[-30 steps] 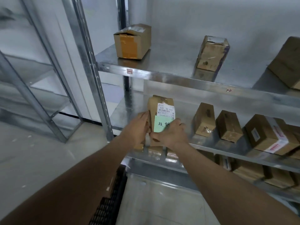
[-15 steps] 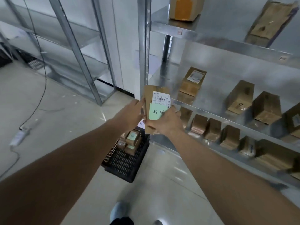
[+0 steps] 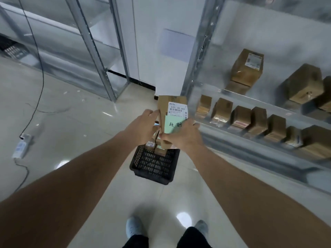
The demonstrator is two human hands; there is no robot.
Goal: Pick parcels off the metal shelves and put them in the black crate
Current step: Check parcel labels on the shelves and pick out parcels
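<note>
Our arms reach forward; our left hand [image 3: 143,126] and right hand [image 3: 180,135] together grip the upright brown cardboard parcel [image 3: 171,111] above the black slotted plastic crate [image 3: 154,162], beside the grey metal shelves [image 3: 250,104].

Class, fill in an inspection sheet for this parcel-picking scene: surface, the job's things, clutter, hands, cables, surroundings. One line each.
Surface: glossy tiled floor with light reflections and small specks.
Job's things: brown parcel with a white barcode label and a green note, held above the black crate; the crate stands on the floor and already holds a few parcels; more parcels line the metal shelves.
Clutter: nothing seen beyond the floor specks.
Hands: left hand holds the parcel's left side; right hand grips its lower right.
Cables: a black cable runs down to a white power strip on the floor.
Surroundings: second shelving unit at left, white wall behind.
</note>
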